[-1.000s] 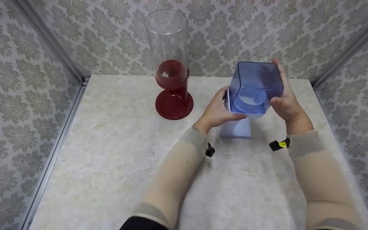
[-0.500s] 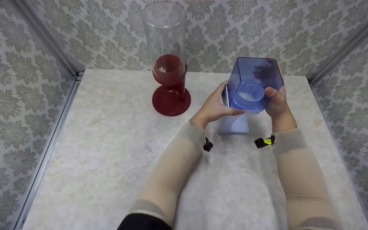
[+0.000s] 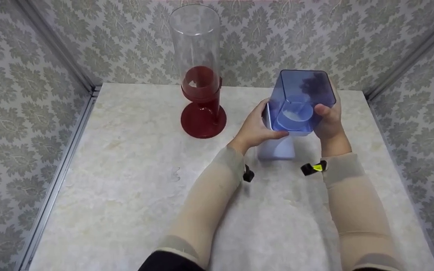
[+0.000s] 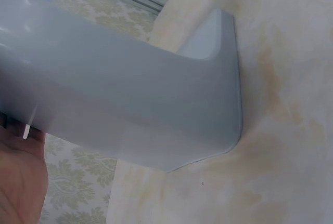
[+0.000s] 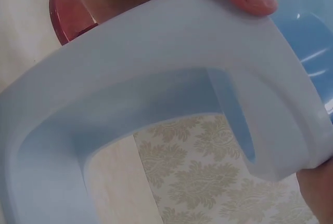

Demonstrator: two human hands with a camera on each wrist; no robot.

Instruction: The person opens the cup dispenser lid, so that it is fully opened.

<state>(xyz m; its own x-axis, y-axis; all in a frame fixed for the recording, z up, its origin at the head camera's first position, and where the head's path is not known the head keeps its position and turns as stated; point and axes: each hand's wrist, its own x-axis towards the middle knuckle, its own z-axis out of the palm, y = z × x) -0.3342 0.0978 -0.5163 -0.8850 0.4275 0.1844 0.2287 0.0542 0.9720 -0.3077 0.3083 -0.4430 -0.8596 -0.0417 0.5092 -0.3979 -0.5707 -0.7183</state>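
A see-through blue square container (image 3: 301, 90) sits at the top of a pale blue dispenser stand (image 3: 277, 149), right of the table's middle. My left hand (image 3: 252, 130) grips the container's lower left side, its thumb along the front. On the right side my right hand (image 3: 329, 126) holds the container, thumb on the front corner and fingers behind it, dimly visible through the wall. In the left wrist view the stand's foot (image 4: 218, 109) rests on the table. The right wrist view shows the stand's curved, hollow-sided neck (image 5: 151, 42) below the container.
A second dispenser, a clear cylinder (image 3: 196, 45) on a red stand (image 3: 204, 122), is at the back, left of the hands. Patterned walls (image 3: 254, 45) enclose the pale table (image 3: 126, 180) at the back and sides.
My right hand has moved in from the right, closing its hold on the container with the thumb on the front. The left hand keeps its hold. The head view has shifted slightly.
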